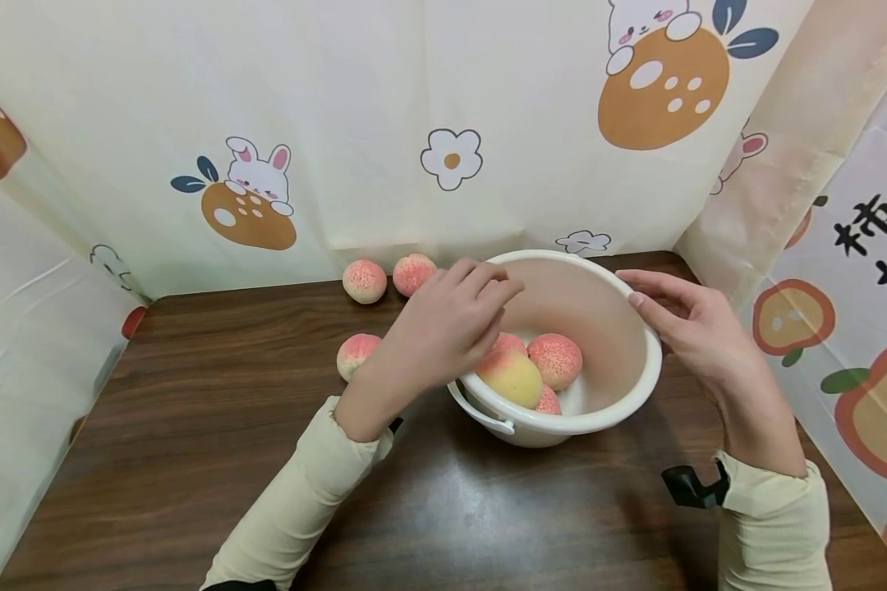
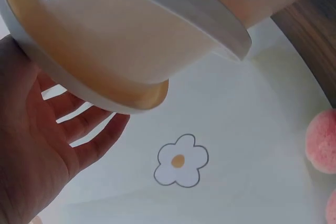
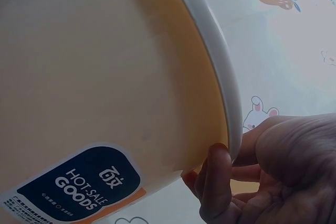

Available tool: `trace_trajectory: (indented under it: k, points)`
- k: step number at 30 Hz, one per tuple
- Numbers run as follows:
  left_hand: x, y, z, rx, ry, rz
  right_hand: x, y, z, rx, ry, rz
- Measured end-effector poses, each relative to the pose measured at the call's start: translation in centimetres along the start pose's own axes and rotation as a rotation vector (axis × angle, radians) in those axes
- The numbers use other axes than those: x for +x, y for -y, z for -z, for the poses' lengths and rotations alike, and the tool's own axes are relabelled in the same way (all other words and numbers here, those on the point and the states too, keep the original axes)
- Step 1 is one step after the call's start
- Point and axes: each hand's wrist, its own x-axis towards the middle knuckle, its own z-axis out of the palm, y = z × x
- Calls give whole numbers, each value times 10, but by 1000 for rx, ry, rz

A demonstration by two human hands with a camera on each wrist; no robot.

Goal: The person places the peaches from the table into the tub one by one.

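Fingers (image 1: 661, 285) of the right hand (image 1: 717, 345) pinch the rim of the white bucket (image 1: 612, 349), just right of centre in the head view. The left hand (image 1: 451, 324), at mid-frame, hangs over the bucket's left edge, its fingers loosely bent and gripping nothing. At least 4 peaches show in the bucket, with a yellowish peach (image 1: 521, 382) in front and a pink peach (image 1: 555, 361) to its right. The handle (image 1: 480, 417) hangs at the bucket's lower left. On the dark worktop (image 1: 214, 427), 2 loose peaches (image 1: 365, 281) lie at upper centre; 1 partly hidden peach (image 1: 356, 353) lies below them. A dark label (image 3: 79, 184) fills the lower left of the right wrist view.
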Motion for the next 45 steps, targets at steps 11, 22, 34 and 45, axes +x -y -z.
trace_trajectory:
  k: [11, 22, 34, 45]
  points:
    - [-25, 11, 5, 34, -82, 49, 0, 0, -1, 6, 2, -5]
    - [-46, 21, 10, 35, -98, 117, -1, 1, 0, -15, -4, -18]
    - [-76, 37, 2, 55, 4, 244, -1, 1, 0, -9, 1, -24]
    - [-109, 59, -15, 34, 156, 396, -1, 0, 0, -18, -4, -18]
